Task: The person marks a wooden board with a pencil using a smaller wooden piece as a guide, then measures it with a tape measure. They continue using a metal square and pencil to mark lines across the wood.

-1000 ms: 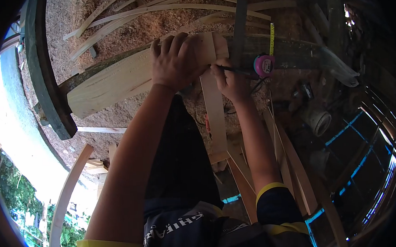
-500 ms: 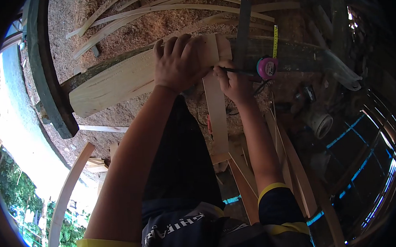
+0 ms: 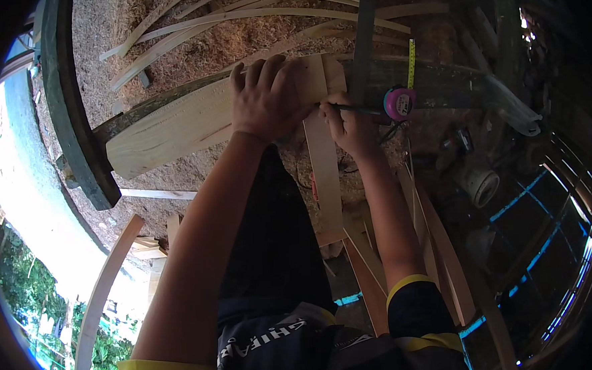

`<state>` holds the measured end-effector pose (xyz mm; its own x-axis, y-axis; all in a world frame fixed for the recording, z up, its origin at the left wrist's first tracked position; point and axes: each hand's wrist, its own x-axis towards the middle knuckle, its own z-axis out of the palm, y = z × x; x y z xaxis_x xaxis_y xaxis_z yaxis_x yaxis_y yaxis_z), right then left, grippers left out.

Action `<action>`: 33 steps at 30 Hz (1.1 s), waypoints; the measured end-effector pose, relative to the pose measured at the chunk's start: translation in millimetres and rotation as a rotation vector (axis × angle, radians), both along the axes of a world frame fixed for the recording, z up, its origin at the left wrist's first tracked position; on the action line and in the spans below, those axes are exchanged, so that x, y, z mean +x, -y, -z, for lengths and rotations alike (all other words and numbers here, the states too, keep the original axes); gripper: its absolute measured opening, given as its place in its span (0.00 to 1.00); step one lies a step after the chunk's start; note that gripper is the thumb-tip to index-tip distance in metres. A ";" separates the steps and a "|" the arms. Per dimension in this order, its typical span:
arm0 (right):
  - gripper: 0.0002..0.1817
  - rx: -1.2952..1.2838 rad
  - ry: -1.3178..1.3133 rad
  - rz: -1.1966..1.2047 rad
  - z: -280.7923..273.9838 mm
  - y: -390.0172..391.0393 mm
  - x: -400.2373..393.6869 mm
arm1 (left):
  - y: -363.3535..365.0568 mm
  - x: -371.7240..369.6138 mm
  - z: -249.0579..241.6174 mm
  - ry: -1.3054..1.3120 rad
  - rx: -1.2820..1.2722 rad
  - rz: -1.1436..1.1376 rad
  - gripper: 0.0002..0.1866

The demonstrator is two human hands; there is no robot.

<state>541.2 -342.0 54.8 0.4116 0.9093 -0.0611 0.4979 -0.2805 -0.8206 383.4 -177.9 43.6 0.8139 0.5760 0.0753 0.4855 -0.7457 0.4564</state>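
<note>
A long pale wooden board (image 3: 173, 136) lies across a dark beam, with a shorter flat wooden piece (image 3: 313, 77) on its right part. My left hand (image 3: 265, 103) grips this shorter piece from above, fingers over the far side and thumb towards the near edge. Just right of it, my right hand (image 3: 348, 123) is closed around a dark pencil (image 3: 362, 108), its tip side at the near edge of the wood. Close to the pencil's other end sits a pink tape measure (image 3: 399, 103) with some yellow tape drawn out.
A dark upright-looking plank (image 3: 365, 41) crosses the beam (image 3: 431, 84). Thin wooden strips (image 3: 280, 11) lie on the shavings-covered ground beyond. A curved dark timber (image 3: 67, 96) stands left; more strips (image 3: 440, 251) lean at my right. A lamp-like round object (image 3: 483, 187) is at right.
Both hands stay nearly in place on the wood and pencil. The whole view has shifted very slightly; the right fingers sit a touch lower.
</note>
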 end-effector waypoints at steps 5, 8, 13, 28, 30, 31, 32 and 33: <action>0.08 0.006 0.070 0.007 1.1 0.2 -3.2 | -0.5 0.6 -0.2 -0.004 -0.006 -0.002 0.49; 0.08 0.041 0.045 0.018 3.7 2.3 -4.6 | -0.9 0.3 -0.5 -0.015 0.000 0.002 0.49; 0.04 0.012 0.046 -0.014 -0.7 -0.3 3.9 | -0.6 1.2 -0.1 -0.018 0.000 0.001 0.49; 0.06 0.191 -0.009 0.449 0.9 43.8 -33.8 | -0.8 1.7 -1.7 -0.041 0.042 0.011 0.51; 0.06 -0.007 0.194 0.441 -4.5 61.1 -59.2 | 1.6 2.1 -4.0 -0.037 0.054 0.032 0.51; 0.13 -0.091 0.119 0.458 -5.8 66.7 -74.3 | 1.3 2.4 -4.2 -0.027 0.051 0.030 0.51; 0.13 -0.082 0.117 0.474 -6.4 71.0 -88.0 | 0.7 2.4 -4.8 -0.016 0.049 0.027 0.52; 0.19 -0.090 0.050 0.517 -10.3 69.7 -100.2 | 0.1 2.1 -5.8 -0.014 0.060 0.039 0.52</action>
